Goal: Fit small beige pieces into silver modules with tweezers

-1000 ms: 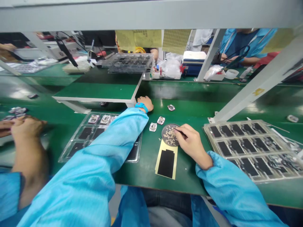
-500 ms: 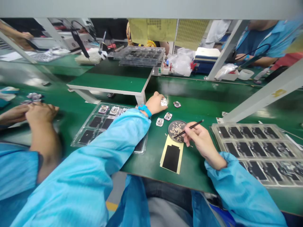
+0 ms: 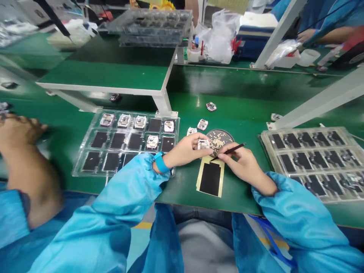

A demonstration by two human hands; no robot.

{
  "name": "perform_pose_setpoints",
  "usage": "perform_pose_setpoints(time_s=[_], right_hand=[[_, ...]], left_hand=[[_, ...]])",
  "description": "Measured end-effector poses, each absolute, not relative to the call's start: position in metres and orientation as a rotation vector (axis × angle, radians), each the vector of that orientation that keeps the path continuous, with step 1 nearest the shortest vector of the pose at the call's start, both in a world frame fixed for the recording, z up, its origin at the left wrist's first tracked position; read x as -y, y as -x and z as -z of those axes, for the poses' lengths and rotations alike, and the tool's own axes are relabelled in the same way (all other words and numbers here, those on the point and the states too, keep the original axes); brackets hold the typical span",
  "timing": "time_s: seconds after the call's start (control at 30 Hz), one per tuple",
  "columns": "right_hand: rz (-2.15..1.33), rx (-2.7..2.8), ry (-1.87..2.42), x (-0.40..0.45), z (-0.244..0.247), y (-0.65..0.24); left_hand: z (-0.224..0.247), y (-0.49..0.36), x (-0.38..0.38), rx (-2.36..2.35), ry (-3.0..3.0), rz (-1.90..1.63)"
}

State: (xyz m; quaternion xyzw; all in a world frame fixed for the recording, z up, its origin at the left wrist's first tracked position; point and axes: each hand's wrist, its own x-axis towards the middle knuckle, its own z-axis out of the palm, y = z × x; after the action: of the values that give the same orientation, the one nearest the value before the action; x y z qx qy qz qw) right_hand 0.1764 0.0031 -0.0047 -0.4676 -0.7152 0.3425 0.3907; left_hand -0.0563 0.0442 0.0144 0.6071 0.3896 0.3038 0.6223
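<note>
My left hand (image 3: pixel 184 148), with a blue wristband, is shut on a small silver metal part (image 3: pixel 203 144) just above a round mesh disc (image 3: pixel 219 139). My right hand (image 3: pixel 244 163) is shut on a thin black pick (image 3: pixel 229 151), whose tip lies near the disc's lower edge. Below both hands is a beige sheet (image 3: pixel 201 181) with a black rectangle (image 3: pixel 210 179) on it. Several loose metal parts (image 3: pixel 202 124) lie on the green mat just beyond the hands.
A clear tray (image 3: pixel 85 151) with silver parts in some pockets lies to my left, and a tray of black pads (image 3: pixel 313 163) lies to my right. A raised green shelf (image 3: pixel 108 76) stands ahead. A co-worker's blurred hand (image 3: pixel 19 131) is at far left.
My left hand has moved right from the loose parts to above the disc, carrying a metal part. My right hand has shifted slightly. The whole view has tilted lower.
</note>
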Motion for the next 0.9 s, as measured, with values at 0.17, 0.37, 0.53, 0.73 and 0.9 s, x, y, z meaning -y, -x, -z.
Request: perform_pose_setpoints(time_s=[0.17, 0.37, 0.53, 0.73, 0.9], right_hand=[[-0.854, 1.854, 1.169, -0.003, 0.004, -0.177], [-0.855, 1.861, 1.185, -0.003, 0.004, -0.176], [-0.977, 1.665, 1.129, -0.001, -0.002, -0.174], [-0.759, 1.632, 0.94, 0.002, -0.005, -0.172], [-0.565, 1.744, 0.92, 0.003, -0.006, -0.168]], left_hand=[[-0.009, 0.057, -0.039, -0.922, -1.378, -0.619], [-0.008, 0.058, -0.035, -0.95, -1.42, -0.578], [-0.003, 0.058, -0.036, -0.971, -1.463, -0.56], [-0.007, 0.057, -0.036, -1.016, -1.444, -0.565], [-0.01, 0.056, -0.035, -1.029, -1.395, -0.568]])
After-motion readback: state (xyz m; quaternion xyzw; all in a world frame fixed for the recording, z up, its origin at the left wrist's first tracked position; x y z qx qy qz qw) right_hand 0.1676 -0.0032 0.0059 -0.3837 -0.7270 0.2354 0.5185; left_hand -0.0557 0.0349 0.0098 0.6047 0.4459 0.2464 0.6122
